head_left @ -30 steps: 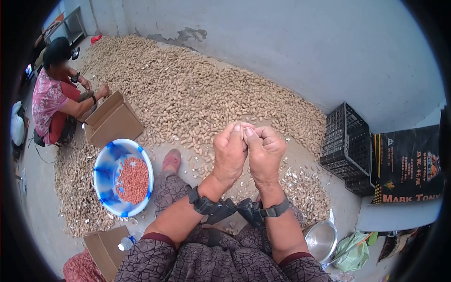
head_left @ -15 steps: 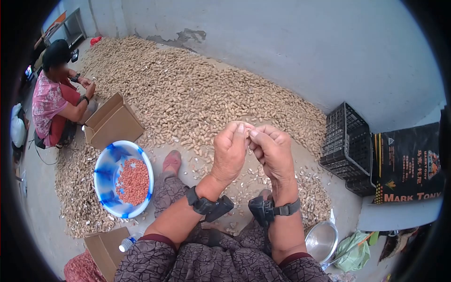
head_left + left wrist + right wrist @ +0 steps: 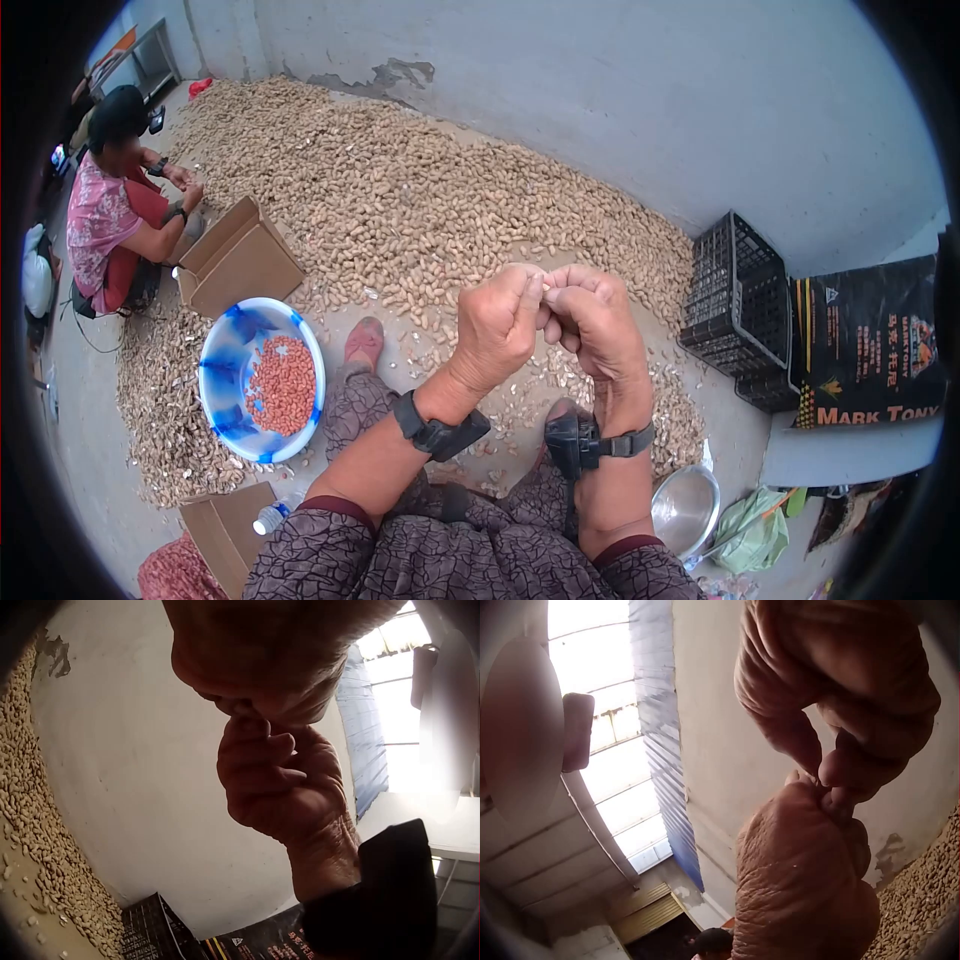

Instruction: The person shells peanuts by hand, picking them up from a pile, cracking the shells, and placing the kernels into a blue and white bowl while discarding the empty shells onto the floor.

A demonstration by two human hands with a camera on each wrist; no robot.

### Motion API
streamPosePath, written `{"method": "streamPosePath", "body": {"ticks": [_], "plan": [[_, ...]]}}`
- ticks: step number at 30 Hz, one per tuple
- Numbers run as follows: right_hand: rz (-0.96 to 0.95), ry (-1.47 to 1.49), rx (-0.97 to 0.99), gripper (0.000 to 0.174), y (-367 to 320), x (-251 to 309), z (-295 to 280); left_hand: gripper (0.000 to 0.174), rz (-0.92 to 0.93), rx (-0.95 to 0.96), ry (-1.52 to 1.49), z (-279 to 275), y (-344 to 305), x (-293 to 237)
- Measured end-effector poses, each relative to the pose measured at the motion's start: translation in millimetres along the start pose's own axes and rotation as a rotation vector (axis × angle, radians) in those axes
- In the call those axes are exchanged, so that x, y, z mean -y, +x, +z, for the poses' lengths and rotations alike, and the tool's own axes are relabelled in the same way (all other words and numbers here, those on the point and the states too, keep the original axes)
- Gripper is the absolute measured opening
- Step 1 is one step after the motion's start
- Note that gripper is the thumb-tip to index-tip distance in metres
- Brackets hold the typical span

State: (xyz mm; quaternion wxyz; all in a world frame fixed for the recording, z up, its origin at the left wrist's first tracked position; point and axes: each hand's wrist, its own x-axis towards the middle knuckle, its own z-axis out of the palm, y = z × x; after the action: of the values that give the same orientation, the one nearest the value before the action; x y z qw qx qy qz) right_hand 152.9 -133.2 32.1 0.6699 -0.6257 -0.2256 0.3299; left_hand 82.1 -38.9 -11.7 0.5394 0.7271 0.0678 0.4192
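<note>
My left hand and right hand meet in front of me, above the near edge of the peanut pile. Thumbs and curled fingers of both pinch a peanut, of which only a small pale bit shows between the fingertips. In the right wrist view, the right thumb and forefinger come down to the left hand's fingertips. From the left wrist, the right hand appears beyond the left, fingers bent. To the left stands a blue-and-white basin with shelled red peanuts in it.
Another person squats at the left beside a cardboard box. Empty shells lie heaped near the basin. At the right are black crates, a black printed sack, a metal bowl and a green bag.
My right hand has shifted right and turned outward, its fingertips still meeting the left's, which moved slightly. The other person's hand has drawn back from over the box.
</note>
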Motion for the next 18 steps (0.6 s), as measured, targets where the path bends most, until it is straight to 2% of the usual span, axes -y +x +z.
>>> {"method": "streamPosePath", "body": {"ticks": [2,6,18], "plan": [[0.044,-0.011,-0.006,0.013,0,0,-1,0.009,0.134,0.005,0.159,2,-2,4],[0.065,0.031,-0.084,0.013,2,-10,2,0.009,0.179,-0.055,0.268,10,-7,9],[-0.037,-0.016,-0.205,0.012,5,-27,22,0.021,-0.015,-0.195,0.252,13,-9,19]]}}
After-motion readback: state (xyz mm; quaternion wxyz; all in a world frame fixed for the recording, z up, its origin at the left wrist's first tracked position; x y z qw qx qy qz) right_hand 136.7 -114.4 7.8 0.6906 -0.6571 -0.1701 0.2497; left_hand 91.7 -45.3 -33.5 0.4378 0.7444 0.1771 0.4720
